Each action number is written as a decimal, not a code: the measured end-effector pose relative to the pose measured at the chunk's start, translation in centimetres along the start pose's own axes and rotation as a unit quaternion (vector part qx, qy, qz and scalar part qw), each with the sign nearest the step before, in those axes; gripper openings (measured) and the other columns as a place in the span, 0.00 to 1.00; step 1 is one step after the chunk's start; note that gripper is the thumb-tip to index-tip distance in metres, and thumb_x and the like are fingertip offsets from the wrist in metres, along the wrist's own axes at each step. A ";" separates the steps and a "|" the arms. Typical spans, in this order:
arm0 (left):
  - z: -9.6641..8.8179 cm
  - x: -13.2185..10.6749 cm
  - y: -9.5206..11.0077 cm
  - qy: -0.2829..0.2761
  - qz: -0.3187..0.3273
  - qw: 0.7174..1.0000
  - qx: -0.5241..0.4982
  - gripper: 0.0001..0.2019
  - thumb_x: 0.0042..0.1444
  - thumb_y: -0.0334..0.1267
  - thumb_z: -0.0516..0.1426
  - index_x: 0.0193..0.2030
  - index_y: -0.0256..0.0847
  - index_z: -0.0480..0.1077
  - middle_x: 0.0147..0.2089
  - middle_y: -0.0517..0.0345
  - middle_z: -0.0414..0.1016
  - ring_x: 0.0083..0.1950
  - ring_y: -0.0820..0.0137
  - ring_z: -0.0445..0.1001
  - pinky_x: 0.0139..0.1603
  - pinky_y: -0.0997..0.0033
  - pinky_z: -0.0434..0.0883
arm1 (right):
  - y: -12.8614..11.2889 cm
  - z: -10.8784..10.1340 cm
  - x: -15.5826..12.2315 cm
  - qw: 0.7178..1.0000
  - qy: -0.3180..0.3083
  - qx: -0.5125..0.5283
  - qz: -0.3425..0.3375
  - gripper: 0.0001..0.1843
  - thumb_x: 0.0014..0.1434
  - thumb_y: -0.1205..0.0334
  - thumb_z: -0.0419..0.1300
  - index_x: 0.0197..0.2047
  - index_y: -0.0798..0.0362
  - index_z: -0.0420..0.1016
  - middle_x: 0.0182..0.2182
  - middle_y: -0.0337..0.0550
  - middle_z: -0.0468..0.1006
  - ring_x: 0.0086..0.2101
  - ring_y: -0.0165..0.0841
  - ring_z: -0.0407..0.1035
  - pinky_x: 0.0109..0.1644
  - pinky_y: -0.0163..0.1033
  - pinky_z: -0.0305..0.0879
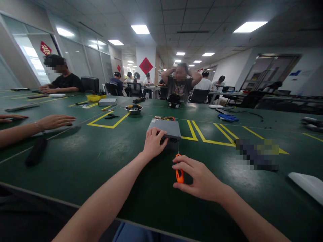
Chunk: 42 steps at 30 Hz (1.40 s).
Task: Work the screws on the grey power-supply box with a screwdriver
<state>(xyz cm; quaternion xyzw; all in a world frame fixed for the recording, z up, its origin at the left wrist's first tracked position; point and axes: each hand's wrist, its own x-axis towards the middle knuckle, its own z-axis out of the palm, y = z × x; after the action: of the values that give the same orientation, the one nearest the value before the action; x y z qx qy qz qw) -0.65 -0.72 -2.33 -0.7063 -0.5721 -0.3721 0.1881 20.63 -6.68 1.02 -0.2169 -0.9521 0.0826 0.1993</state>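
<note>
A grey metal computer power supply (168, 127) lies on the green table, its socket side facing me and coloured wires coming out at the back. My left hand (154, 143) grips its front left part, fingers over the top and thumb at the front edge. An orange and black screwdriver (179, 173) points away from me, its shaft reaching the box's front face near the right corner. Fingers and thumb of my right hand (190, 174) are closed around the handle. Whether the tip sits in a screw is too small to tell.
A metal bowl (133, 109) with tools stands behind left, near another grey box (107, 102) and a yellow tray (96, 97). Blue gloves (228, 117) lie back right. A co-worker's hand (54, 123) rests at left. Yellow tape (217, 142) marks the table.
</note>
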 end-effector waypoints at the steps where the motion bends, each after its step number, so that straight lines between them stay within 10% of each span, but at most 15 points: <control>1: 0.0 0.0 0.1 0.001 0.000 1.000 0.000 0.12 0.54 0.41 0.53 0.46 0.44 0.66 0.44 0.53 0.62 0.47 0.62 0.59 0.50 0.60 0.59 | 0.0 0.2 0.0 1.000 0.008 0.001 0.003 0.19 0.52 0.50 0.61 0.43 0.52 0.65 0.45 0.47 0.69 0.42 0.37 0.67 0.45 0.44 0.65; 30: 0.0 0.0 0.2 0.004 0.000 1.000 -0.005 0.12 0.54 0.40 0.54 0.46 0.45 0.66 0.45 0.53 0.62 0.47 0.62 0.59 0.50 0.60 0.59 | -0.5 -3.6 -0.2 0.987 -0.091 0.096 0.095 0.18 0.55 0.50 0.58 0.49 0.44 0.67 0.53 0.43 0.59 0.51 0.36 0.60 0.54 0.42 0.58; 42: -0.1 0.0 0.2 0.005 -0.003 1.000 -0.010 0.12 0.54 0.40 0.54 0.46 0.45 0.67 0.45 0.53 0.63 0.48 0.62 0.60 0.49 0.60 0.60 | -0.7 -1.9 0.1 0.987 -0.078 0.100 0.097 0.21 0.48 0.54 0.64 0.44 0.50 0.64 0.44 0.42 0.69 0.43 0.36 0.66 0.48 0.42 0.64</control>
<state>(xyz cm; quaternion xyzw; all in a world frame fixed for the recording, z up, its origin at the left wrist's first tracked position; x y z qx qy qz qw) -0.49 -0.91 -2.24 -0.7047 -0.5694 -0.3818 0.1830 21.10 -7.13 2.93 -0.2798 -0.9260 0.2134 0.1364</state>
